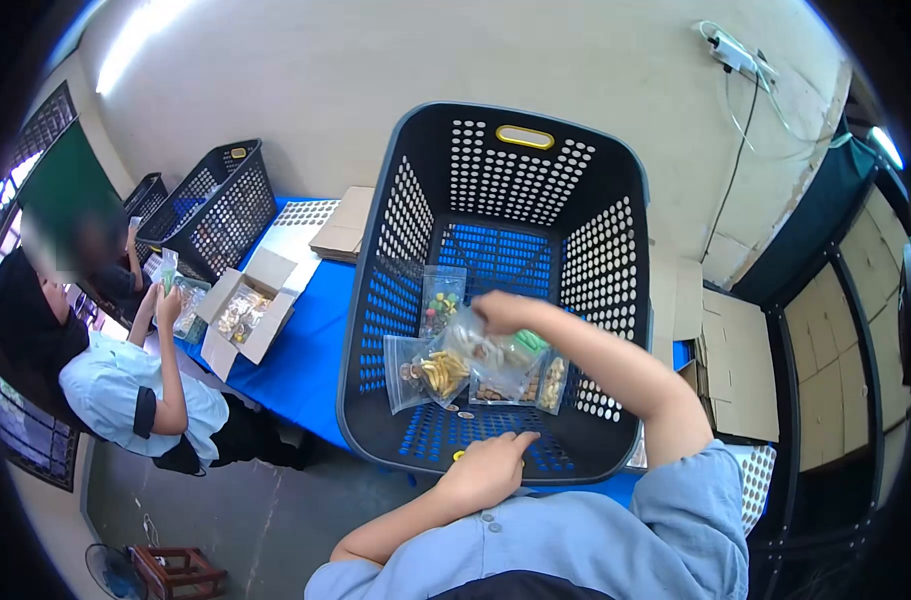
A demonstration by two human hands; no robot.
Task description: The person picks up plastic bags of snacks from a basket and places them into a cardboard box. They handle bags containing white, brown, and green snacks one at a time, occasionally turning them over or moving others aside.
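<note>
Inside a large black perforated basket (524, 112), my right hand (496, 312) reaches down with bent fingers closed on the top of a clear plastic bag (471, 335). Around it lie other clear bags: one with green and red pieces (442, 303), one with yellow curved pieces (443, 374), one with brown pieces (506, 388) and one with pale pieces (553, 383). A green item (529, 341) shows beside my right wrist. My left hand (488, 466) rests at the basket's near rim, fingers partly curled; whether they grip the rim is unclear.
A co-worker (141, 385) stands at the left holding a small bag. Near that person are an open cardboard box (266, 268) of bags and another black basket (261, 175) on the blue-covered table (311, 365). Flat cardboard (741, 365) is stacked at the right.
</note>
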